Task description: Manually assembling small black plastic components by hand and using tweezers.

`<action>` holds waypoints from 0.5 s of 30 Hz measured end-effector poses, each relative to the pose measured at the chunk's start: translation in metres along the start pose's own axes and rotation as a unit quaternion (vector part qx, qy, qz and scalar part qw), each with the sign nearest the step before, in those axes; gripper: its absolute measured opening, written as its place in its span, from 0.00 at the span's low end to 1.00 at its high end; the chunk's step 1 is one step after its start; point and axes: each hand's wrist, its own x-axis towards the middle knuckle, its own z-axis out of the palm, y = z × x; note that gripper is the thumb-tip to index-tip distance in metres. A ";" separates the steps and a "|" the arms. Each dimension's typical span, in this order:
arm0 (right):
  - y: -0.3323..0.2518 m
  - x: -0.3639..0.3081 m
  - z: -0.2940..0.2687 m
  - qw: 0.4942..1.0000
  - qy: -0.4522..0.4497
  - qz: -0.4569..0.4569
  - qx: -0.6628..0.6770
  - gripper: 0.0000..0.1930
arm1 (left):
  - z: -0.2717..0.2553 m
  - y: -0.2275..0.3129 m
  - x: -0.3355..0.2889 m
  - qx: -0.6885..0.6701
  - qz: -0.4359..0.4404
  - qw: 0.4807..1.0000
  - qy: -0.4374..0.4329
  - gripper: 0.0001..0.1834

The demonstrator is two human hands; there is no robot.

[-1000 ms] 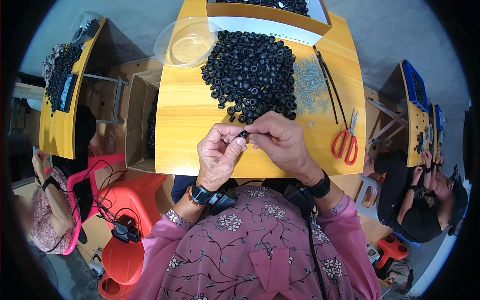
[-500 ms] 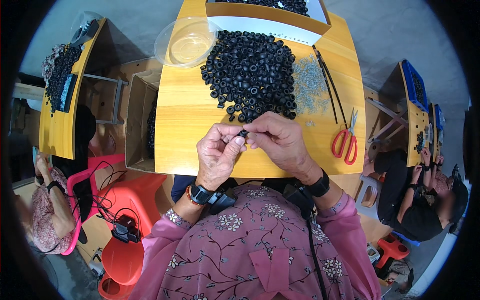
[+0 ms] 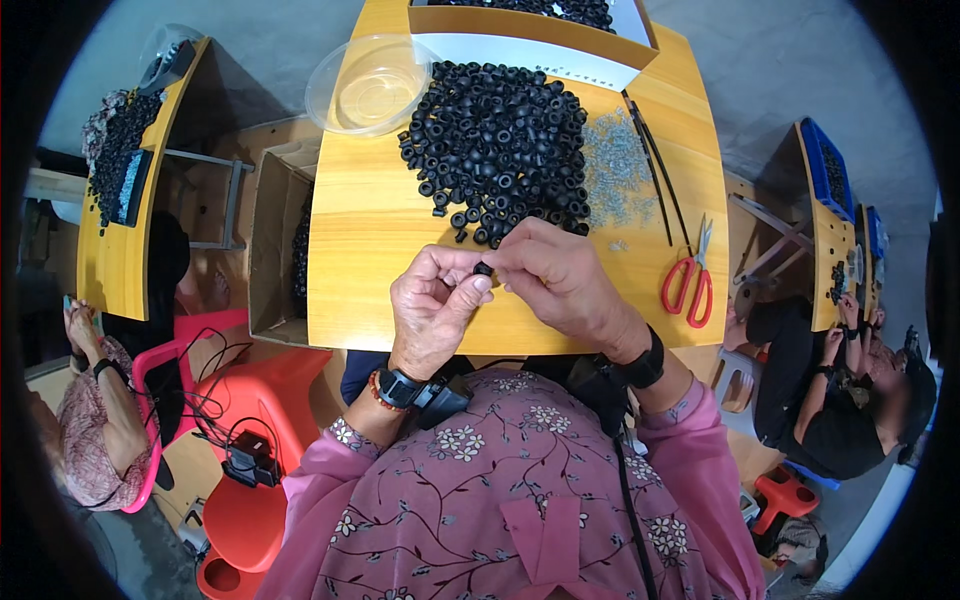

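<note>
1. Small black rounded piece (image 3: 483,269) is above the wood-grained table (image 3: 365,225), toward its near edge; long axis indiscernible.
2. Left hand (image 3: 435,305) pinches it.
3. Right hand (image 3: 572,288) is beside it; grip hidden, cannot tell.

A pink garment (image 3: 425,510) at six o'clock is printed with white flowers and dark stems; the sleeves (image 3: 318,482) are mostly plain pink. Behind the left hand (image 3: 435,305), toward seven o'clock, there are a black wristband (image 3: 400,388) and reddish beads (image 3: 376,388); behind the right hand (image 3: 567,287), toward four, a black strap (image 3: 650,363). A black cable (image 3: 629,490) runs at five.
</note>
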 end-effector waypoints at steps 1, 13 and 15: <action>0.002 0.000 0.001 1.000 0.000 0.007 0.015 0.07 | 0.001 0.001 0.000 -0.010 -0.004 1.000 0.004 0.08; -0.002 -0.002 0.002 0.993 0.015 0.092 0.072 0.06 | -0.002 -0.004 0.001 0.009 0.028 1.000 -0.009 0.09; -0.001 -0.002 0.002 0.992 0.015 0.098 0.078 0.06 | -0.002 -0.003 0.001 0.017 0.032 0.999 -0.010 0.09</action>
